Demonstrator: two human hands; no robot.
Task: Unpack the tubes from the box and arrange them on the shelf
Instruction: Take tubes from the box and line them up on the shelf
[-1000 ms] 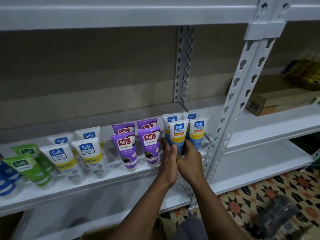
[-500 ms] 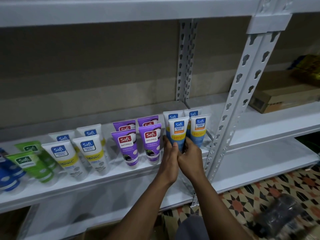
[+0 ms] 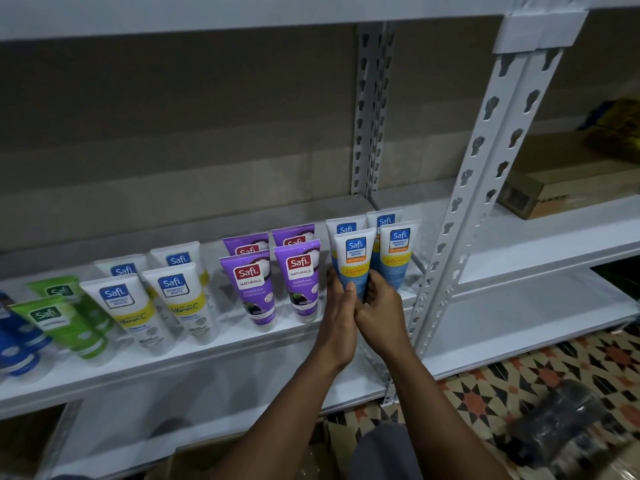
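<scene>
We look into a dim scene. The upper board (image 3: 242, 15) throws shadow down the wall (image 3: 173, 133), while the shelf (image 3: 207, 355) catches soft light. Print on the oil-control tube (image 3: 355, 261) reads sharp. The blue tubes (image 3: 17, 344) at far left and the dark bundle (image 3: 568, 420) smear, and the slotted upright (image 3: 485, 168) leans with lens distortion.

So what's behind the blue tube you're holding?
Another blue-and-white tube stands right behind the held tube; only its top with the logo shows. Its lower part is covered by it.

White shelf (image 3: 207, 362); purple tubes (image 3: 247, 285), green tubes (image 3: 65, 323), blue-yellow tube (image 3: 356, 268); floor (image 3: 519, 368) perhaps orange-starred.
</scene>
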